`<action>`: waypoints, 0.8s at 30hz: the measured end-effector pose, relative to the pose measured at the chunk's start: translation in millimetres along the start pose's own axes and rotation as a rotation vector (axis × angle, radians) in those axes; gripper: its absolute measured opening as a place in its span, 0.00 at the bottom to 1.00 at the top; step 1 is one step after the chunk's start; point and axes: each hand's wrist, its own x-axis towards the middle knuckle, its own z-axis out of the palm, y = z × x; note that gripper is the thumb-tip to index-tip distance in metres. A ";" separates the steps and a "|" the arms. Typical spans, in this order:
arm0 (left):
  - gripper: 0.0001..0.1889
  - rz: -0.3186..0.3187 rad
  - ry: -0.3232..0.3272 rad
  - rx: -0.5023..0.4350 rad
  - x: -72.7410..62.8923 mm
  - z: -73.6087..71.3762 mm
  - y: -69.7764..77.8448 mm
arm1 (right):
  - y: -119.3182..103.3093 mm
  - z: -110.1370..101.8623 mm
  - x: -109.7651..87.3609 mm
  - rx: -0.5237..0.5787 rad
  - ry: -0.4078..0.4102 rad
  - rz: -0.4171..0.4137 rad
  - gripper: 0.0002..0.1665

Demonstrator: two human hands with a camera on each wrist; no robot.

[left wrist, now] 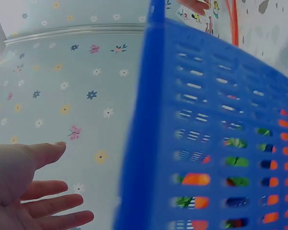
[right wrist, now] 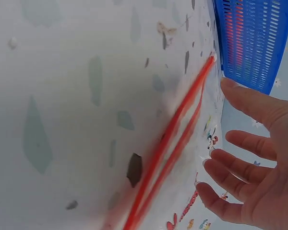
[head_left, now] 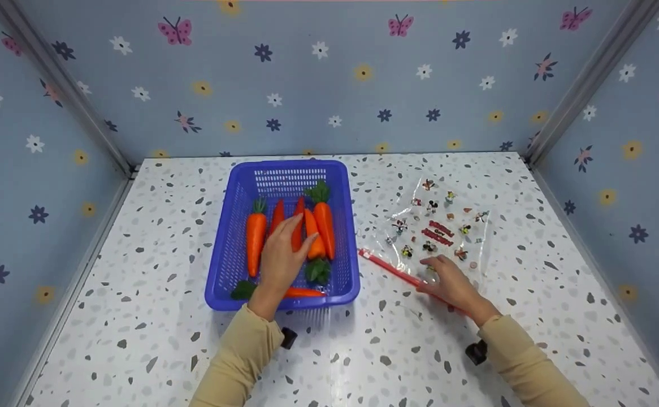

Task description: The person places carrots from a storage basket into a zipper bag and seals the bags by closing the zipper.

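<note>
My left hand (head_left: pixel 282 257) is over the blue plastic basket (head_left: pixel 353 249), its fingers spread and holding nothing in the left wrist view. Several orange carrots (head_left: pixel 255 237) with green tops lie in the basket, partly hidden by this hand. To the right, a clear zip bag (head_left: pixel 386 226) printed with cartoon characters lies flat, its red zip strip (head_left: pixel 389 267) towards me. Over that strip is my right hand (head_left: pixel 454 282), fingers loosely bent and apart. The right wrist view shows nothing in its grasp.
The speckled white table (head_left: pixel 160 226) carries the basket and the bag side by side. Blue flowered panels (head_left: pixel 329 85) stand at the back and on both sides. A dark wrist strap piece (head_left: pixel 289 338) shows below the left cuff.
</note>
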 end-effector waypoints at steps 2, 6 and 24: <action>0.25 0.012 0.037 -0.017 -3.6 4.0 -1.8 | 2.9 3.8 -1.9 -0.014 -0.007 0.005 0.34; 0.22 0.030 0.095 -0.070 -9.5 10.7 -4.1 | 7.3 9.2 -3.4 -0.045 -0.024 0.001 0.33; 0.17 -0.053 0.143 -0.299 -27.6 27.8 -0.1 | 9.1 18.9 0.2 -0.042 0.069 -0.006 0.11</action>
